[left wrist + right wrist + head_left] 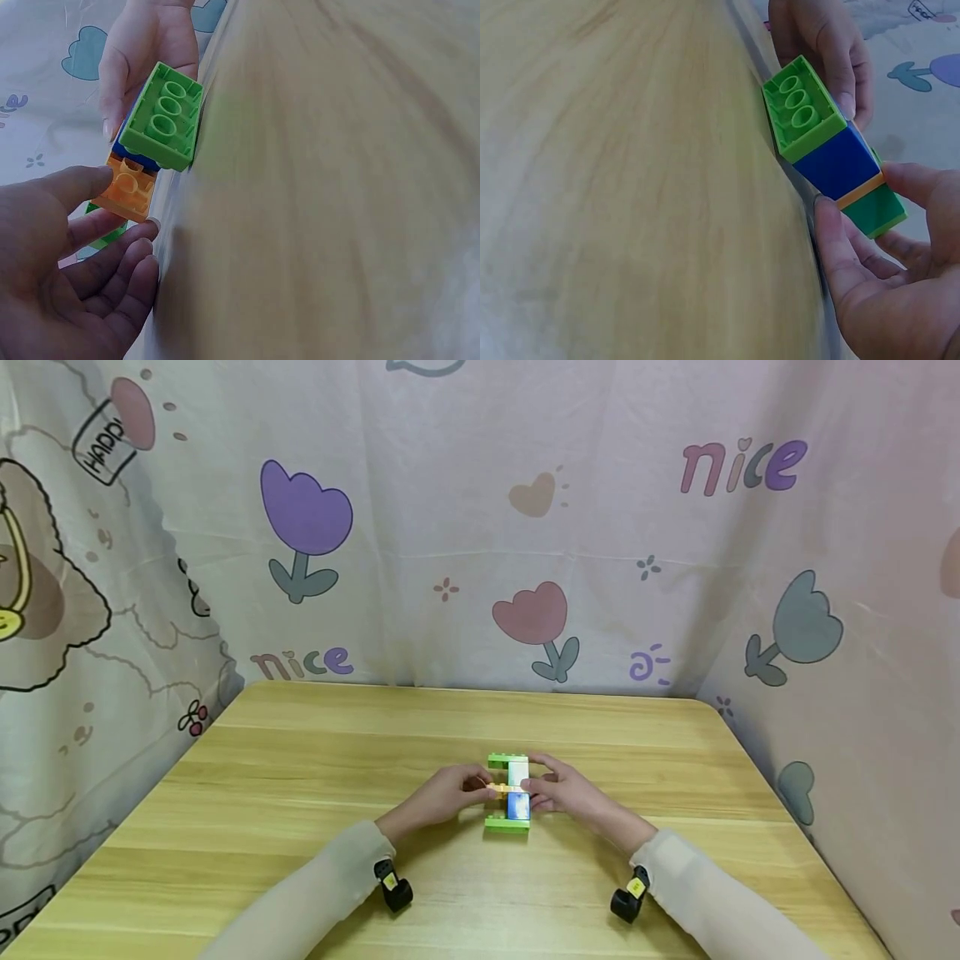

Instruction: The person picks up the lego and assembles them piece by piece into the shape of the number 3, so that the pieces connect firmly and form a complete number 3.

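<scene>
Several toy building bricks are joined in an E-like shape above the middle of the table point(337, 760). Light green bricks point(805, 109) form its two ends, and between them are a blue brick point(838, 161), a thin orange brick point(129, 189) and a dark green brick point(875, 210). My left hand point(450, 792) pinches the orange brick between thumb and index finger from the left. From the other side my right hand point(564, 787) grips the row, its thumb and fingers around the blue and dark green part. The near green brick shows its hollow underside in both wrist views.
A printed cloth point(420, 510) with tulips and lettering hangs behind and beside the table. Each wrist carries a small black camera, one on the left wrist point(394, 887) and one on the right wrist point(630, 895).
</scene>
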`<state>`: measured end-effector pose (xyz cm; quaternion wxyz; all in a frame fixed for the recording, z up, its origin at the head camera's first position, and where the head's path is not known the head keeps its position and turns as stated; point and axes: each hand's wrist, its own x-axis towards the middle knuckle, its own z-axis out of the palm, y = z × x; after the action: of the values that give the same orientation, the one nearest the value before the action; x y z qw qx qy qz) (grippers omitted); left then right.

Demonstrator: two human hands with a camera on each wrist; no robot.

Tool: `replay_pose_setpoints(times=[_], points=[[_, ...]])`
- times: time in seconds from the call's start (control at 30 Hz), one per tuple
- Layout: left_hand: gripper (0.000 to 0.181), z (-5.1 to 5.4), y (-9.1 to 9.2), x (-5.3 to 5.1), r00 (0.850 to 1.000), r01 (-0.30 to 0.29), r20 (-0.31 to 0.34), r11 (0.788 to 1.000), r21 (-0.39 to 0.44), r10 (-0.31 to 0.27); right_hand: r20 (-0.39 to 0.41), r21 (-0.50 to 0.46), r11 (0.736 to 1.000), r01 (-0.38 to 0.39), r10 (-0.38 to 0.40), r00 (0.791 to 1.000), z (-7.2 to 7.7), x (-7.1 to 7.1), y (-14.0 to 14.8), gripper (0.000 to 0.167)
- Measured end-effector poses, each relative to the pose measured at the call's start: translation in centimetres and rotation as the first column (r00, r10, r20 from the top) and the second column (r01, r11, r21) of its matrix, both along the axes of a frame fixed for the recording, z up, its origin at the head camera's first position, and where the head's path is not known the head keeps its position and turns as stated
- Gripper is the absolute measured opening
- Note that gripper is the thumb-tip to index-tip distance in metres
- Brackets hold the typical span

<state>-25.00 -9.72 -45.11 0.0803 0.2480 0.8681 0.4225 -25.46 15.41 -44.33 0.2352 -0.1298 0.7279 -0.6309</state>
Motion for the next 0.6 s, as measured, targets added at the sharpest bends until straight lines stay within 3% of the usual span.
replay_pose_setpoints(times=[0.23, 0.6], points=[[0.021, 0.12, 0.02, -0.17, 1.000, 0.010, 0.002, 1.000, -0.011, -0.010, 0.031, -0.012, 1.000, -0.001, 0.002, 1.000, -0.04, -0.31, 0.03, 0.068], [0.018, -0.16, -0.08, -0.36, 1.000, 0.011, -0.021, 0.998, -0.056, -0.012, -0.035, 0.078, 0.997, -0.003, 0.006, 0.999, -0.08, -0.72, -0.22, 0.065]])
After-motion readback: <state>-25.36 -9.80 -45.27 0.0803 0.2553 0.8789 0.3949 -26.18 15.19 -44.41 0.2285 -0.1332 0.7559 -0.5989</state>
